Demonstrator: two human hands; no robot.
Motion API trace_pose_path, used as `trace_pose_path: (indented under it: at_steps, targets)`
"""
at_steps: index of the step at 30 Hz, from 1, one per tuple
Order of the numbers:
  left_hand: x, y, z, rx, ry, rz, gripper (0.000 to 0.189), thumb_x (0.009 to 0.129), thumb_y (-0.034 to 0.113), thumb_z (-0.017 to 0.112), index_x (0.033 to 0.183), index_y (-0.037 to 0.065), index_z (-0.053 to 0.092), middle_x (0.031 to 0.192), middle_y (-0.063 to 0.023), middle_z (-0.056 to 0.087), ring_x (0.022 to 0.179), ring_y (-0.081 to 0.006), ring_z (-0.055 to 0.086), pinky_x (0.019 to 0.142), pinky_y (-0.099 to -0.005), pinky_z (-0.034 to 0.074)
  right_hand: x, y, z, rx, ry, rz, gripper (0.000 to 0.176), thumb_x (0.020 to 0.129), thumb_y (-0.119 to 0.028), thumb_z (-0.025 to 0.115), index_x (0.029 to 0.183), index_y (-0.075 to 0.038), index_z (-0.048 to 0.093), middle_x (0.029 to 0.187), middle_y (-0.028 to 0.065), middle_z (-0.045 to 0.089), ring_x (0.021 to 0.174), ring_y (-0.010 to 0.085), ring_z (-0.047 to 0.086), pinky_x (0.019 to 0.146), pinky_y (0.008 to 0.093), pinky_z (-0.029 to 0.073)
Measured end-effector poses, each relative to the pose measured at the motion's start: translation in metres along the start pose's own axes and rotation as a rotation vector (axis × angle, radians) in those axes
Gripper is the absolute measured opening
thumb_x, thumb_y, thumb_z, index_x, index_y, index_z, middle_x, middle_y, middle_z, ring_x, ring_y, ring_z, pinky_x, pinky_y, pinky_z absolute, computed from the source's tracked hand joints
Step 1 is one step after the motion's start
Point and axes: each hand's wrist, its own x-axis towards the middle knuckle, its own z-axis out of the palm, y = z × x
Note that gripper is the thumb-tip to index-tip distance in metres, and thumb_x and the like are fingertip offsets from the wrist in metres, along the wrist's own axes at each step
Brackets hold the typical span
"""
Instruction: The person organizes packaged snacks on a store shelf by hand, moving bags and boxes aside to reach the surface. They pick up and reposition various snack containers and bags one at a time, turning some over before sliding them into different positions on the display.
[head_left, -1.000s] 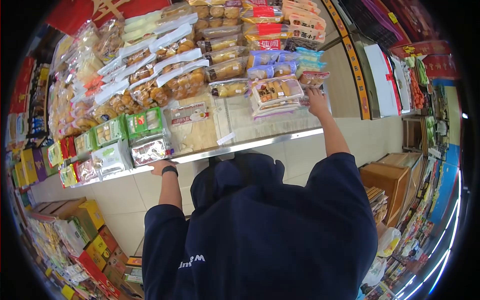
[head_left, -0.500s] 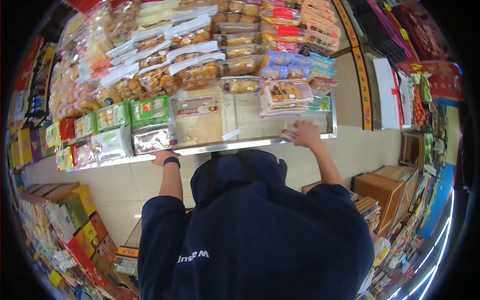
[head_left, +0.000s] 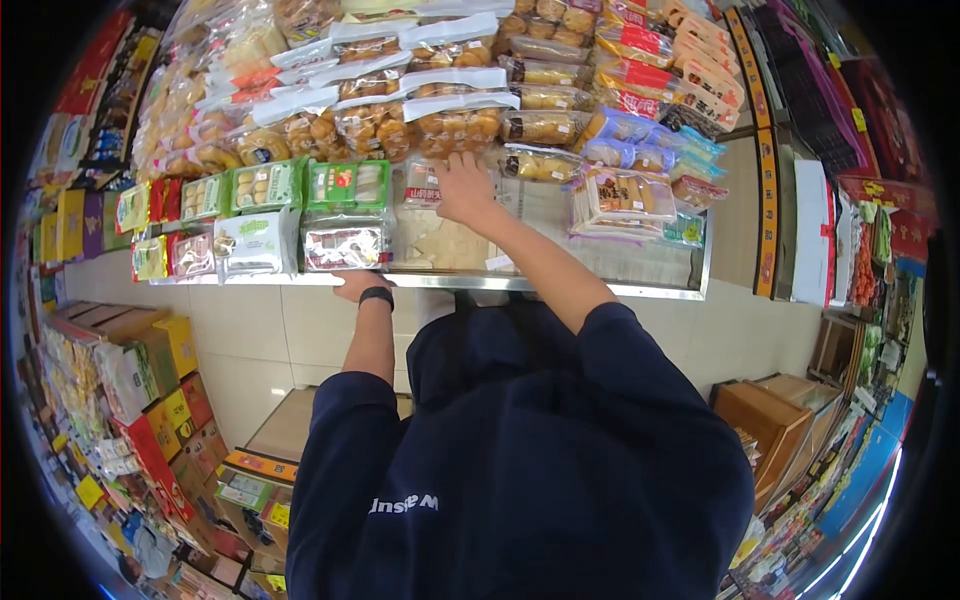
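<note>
My dark navy sweatshirt (head_left: 530, 450) fills the bottom of the view, and both sleeves reach up to a shop shelf of wrapped baked goods. My left hand (head_left: 356, 285), with a black wristband (head_left: 376, 297) on the wrist, rests on the shiny metal front edge of the shelf (head_left: 560, 287), just below a silver foil packet (head_left: 345, 245). Its fingers are hidden, so I cannot tell whether they are curled or flat. Further in, my right hand (head_left: 465, 187) lies palm down, fingers stretched forward and slightly fanned, on a flat clear plastic packet with a red-and-white label (head_left: 420, 186). It rests on the packet rather than closing round it. The packet sits mid-shelf, showing just left of this hand and under it, its long side seemingly running left to right. My right hand is far nearer to it than my left. Touching its far edge are clear bags of golden buns with white header strips (head_left: 455, 125).
</note>
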Motion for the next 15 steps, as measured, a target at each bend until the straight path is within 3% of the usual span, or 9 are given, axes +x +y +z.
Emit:
trace_pose_path:
  at_steps: [5, 11, 15]
  targets:
    - [-0.007, 0.004, 0.003, 0.040, 0.081, -0.008, 0.070, 0.105, 0.051, 0.047, 0.142, -0.009, 0.044, 0.138, -0.0340, 0.055, 0.120, -0.0459, 0.061, 0.104, -0.0514, 0.049, 0.019, 0.000, 0.042, -0.046, -0.135, 0.017, 0.082, 0.068, -0.023, 0.085, 0.142, -0.006, 0.055, 0.130, 0.0130, 0.057, 0.126, 0.0318, 0.050, 0.104, 0.0462, 0.043]
    - [-0.010, 0.009, 0.003, 0.134, 0.123, -0.022, 0.070, 0.105, 0.051, 0.048, 0.144, -0.007, 0.044, 0.141, -0.0321, 0.055, 0.123, -0.0451, 0.060, 0.105, -0.0508, 0.049, 0.008, 0.009, 0.050, 0.017, -0.147, 0.003, 0.092, 0.073, -0.022, 0.084, 0.154, -0.009, 0.043, 0.139, 0.0147, 0.052, 0.133, 0.0338, 0.046, 0.111, 0.0518, 0.036]
    - [-0.013, 0.008, 0.002, 0.061, 0.083, -0.008, 0.070, 0.104, 0.051, 0.049, 0.143, -0.006, 0.045, 0.138, -0.0302, 0.058, 0.115, -0.0437, 0.062, 0.099, -0.0523, 0.052, -0.024, 0.012, 0.044, 0.008, 0.046, -0.050, 0.093, 0.073, -0.022, 0.082, 0.155, -0.010, 0.041, 0.143, 0.0177, 0.049, 0.136, 0.0361, 0.044, 0.112, 0.0552, 0.034]
